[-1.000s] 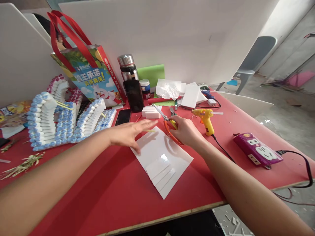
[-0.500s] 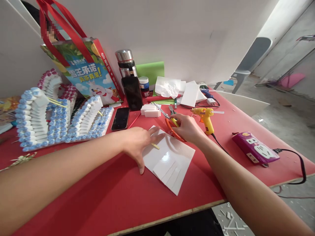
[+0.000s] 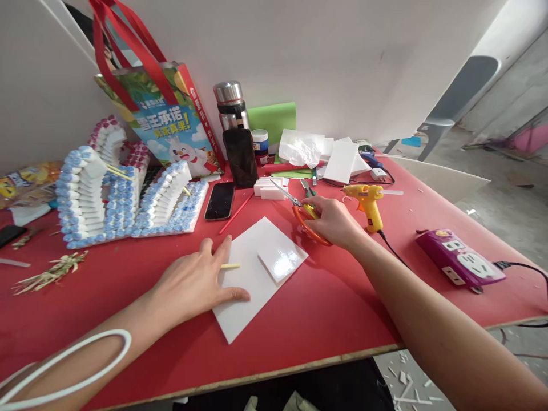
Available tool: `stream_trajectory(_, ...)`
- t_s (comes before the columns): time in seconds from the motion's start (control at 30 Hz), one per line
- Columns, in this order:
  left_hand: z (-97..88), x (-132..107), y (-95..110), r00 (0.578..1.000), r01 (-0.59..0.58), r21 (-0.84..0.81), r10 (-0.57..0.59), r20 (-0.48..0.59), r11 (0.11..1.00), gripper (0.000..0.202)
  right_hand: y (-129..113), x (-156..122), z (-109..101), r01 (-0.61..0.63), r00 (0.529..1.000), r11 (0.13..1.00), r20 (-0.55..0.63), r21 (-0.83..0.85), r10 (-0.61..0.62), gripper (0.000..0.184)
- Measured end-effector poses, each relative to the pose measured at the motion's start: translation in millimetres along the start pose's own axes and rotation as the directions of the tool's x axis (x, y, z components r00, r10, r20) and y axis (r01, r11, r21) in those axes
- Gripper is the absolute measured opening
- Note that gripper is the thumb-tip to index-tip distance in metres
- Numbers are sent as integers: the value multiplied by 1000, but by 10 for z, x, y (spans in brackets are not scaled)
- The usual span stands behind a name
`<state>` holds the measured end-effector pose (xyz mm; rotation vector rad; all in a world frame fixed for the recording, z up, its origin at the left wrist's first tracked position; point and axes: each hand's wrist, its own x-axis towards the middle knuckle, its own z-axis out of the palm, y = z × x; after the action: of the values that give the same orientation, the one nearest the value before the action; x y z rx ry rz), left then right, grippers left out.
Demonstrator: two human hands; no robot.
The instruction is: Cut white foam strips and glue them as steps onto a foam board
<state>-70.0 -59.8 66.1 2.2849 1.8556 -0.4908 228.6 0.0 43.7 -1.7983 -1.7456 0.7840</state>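
My left hand [image 3: 192, 285] lies on the left part of a white board [image 3: 246, 297], thumb and forefinger stretched apart. A thin yellow stick [image 3: 231, 266] sticks out from under its palm, between thumb and forefinger; its other end is hidden in the hand. On the board's right corner rests a smaller glossy white piece [image 3: 280, 262]. Just beyond that corner, my right hand [image 3: 331, 220] grips scissors [image 3: 293, 199] by their orange and yellow handles, the blades pointing away to the left. Several small white blocks [image 3: 272, 192] stand by the blade tips.
A yellow glue gun [image 3: 369, 206] and a purple power strip [image 3: 460, 260] lie to the right. Phones [image 3: 220, 201], a steel flask [image 3: 231, 105] and white sheets [image 3: 341, 161] are at the back. Blue-tipped white models [image 3: 85, 200] and a printed bag [image 3: 166, 125] stand left.
My left hand has moved left and nearer me, the yellow stick moving with it. The board has turned counter-clockwise and shifted left, away from the scissors. My right hand keeps its grip.
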Motion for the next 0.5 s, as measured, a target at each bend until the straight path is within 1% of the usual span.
stream_trajectory(0.07,-2,37,-23,999,46,-82,-47,-9,996,116,26,8,21,-8,1000,999,13,33,8,59)
stream_trajectory(0.13,-17,79,-68,995,98,-157,-99,0,983,102,51,11,31,-10,1000,996,22,84,8,60)
stream_trajectory(0.2,-35,111,-121,988,155,-276,-153,26,949,90,65,6,32,-4,1000,994,28,113,0,58)
stream_trajectory(0.23,-43,120,-142,985,169,-370,-161,55,913,84,67,2,31,-1,999,994,33,113,-2,55)
stream_trajectory(0.27,-52,124,-156,984,175,-484,-142,104,857,77,66,-2,28,-2,999,994,39,109,-3,54)
stream_trajectory(0.3,-63,122,-161,982,176,-603,-93,166,778,68,64,-6,24,-2,999,994,43,105,-2,52)
stream_trajectory(0.37,-95,99,-147,957,205,-796,52,284,569,53,63,-9,15,-6,999,994,50,109,0,52)
stream_trajectory(0.4,-115,81,-131,942,233,-853,111,318,468,48,66,-6,10,-9,999,993,49,118,3,52)
stream_trajectory(0.43,-135,59,-112,933,257,-888,142,331,382,46,72,-2,6,-12,999,991,47,131,5,53)
stream_trajectory(0.47,-153,35,-95,931,271,-909,153,331,317,45,79,4,3,-15,999,989,45,146,8,54)
stream_trajectory(0.5,-167,10,-80,932,275,-921,158,326,276,44,89,12,2,-19,999,987,44,161,12,54)
